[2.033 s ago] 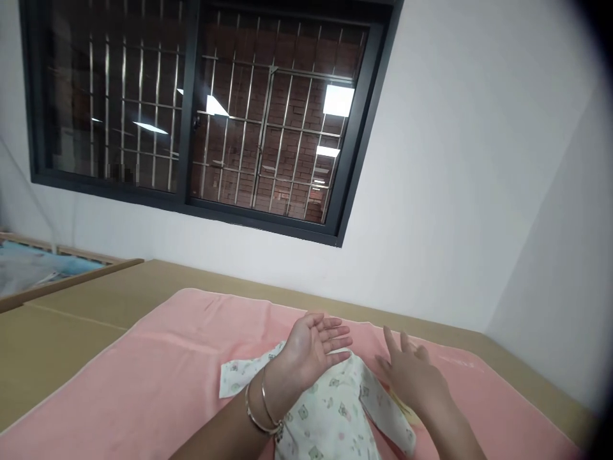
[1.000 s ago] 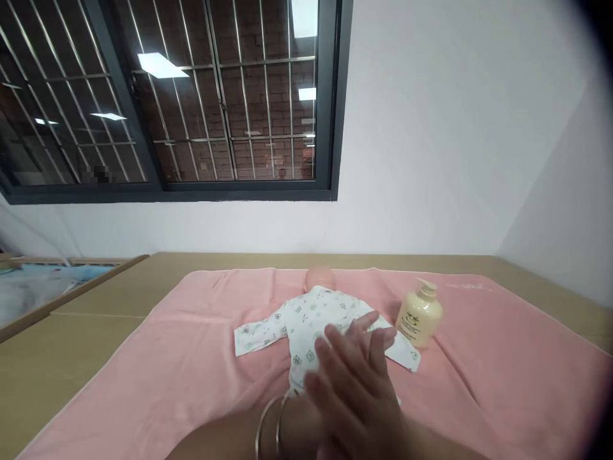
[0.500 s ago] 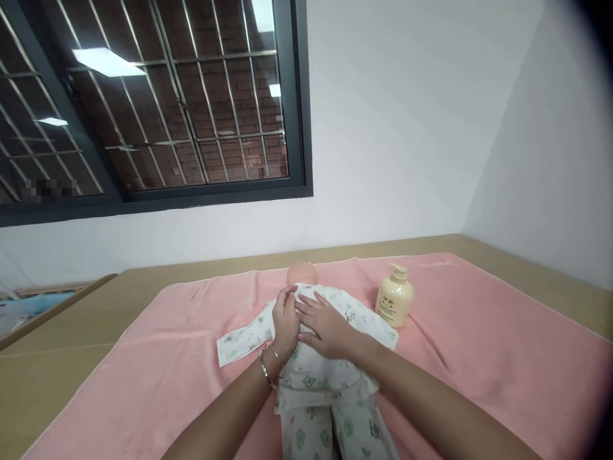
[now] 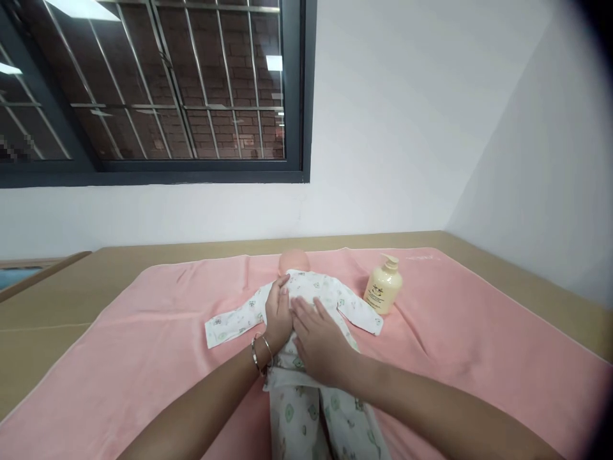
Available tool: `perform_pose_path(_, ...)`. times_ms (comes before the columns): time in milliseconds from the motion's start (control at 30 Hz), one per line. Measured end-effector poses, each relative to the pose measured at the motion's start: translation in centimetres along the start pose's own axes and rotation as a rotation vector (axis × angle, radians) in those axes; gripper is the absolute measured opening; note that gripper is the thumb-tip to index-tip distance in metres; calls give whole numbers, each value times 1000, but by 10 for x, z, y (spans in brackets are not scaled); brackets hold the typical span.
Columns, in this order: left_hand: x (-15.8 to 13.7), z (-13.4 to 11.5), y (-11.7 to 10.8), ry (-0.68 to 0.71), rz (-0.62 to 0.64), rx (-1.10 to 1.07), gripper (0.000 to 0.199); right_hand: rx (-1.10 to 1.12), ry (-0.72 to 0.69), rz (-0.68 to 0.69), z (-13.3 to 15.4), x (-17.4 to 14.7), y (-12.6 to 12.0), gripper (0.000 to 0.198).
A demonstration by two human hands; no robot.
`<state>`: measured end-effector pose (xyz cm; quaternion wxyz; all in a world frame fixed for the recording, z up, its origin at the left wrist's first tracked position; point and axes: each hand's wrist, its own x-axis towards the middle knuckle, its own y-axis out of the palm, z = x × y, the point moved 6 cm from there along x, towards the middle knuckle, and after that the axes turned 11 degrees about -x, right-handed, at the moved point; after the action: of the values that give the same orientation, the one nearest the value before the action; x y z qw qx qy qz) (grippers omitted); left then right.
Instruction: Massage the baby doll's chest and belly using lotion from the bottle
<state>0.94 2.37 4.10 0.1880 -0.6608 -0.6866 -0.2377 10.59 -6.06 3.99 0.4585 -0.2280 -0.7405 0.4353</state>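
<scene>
A baby doll lies on its back on the pink blanket, its bald head (image 4: 294, 261) at the far end. It wears a white long-sleeved top (image 4: 313, 281) and matching trousers (image 4: 294, 415), both with small green prints. My left hand (image 4: 278, 314) rests on edge along the left of the doll's chest, fingers stretched out. Beside it, my right hand (image 4: 320, 338) lies flat over the chest and belly, fingers extended, its fingertips close to the left hand. Neither hand grips anything. Much of the doll's torso is hidden under them.
A pale yellow pump bottle (image 4: 384, 285) stands by the sleeve on the right. The pink blanket (image 4: 158, 345) covers most of a wooden surface (image 4: 57, 306). Behind it are a white wall (image 4: 383, 128) and a dark-framed barred window (image 4: 201, 169).
My right hand has slid down the doll's torso, and the top is gathered narrower beneath it. The left hand stays by the chest. The camera view has shifted slightly.
</scene>
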Motion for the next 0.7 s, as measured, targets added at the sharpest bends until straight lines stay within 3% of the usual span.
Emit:
perform_pose_path(67, 1, 2, -3, -20, -29, -18, 34, 3, -100, -17, 3, 11, -6, 49)
perform_pose_path(200, 2, 3, -6, -57, -71, -3, 33, 169, -206, 38, -36, 41, 5, 44)
perform_pose_path(267, 1, 1, -4, -54, -38, 10, 32, 219, -129, 50, -58, 48, 15, 42)
perform_pose_path(333, 0, 0, -2, -64, -20, 29, 32, 200, 45, 50, -69, 46, 24, 46)
perform_pose_path(400, -1, 0, -1, -71, -18, 47, 31, 113, 247, 49, -68, 34, 27, 54)
perform_pose_path(467, -2, 1, -1, -63, -16, 62, 30, 24, 333, 42, -53, 23, 23, 60)
perform_pose_path(600, -3, 5, -1, -73, -4, 114, 29, 53, 84, 6, -21, 21, 9, 55)
perform_pose_path(700, -4, 5, -1, -55, 27, 187, 29, 146, -91, 27, -24, 29, 7, 51)
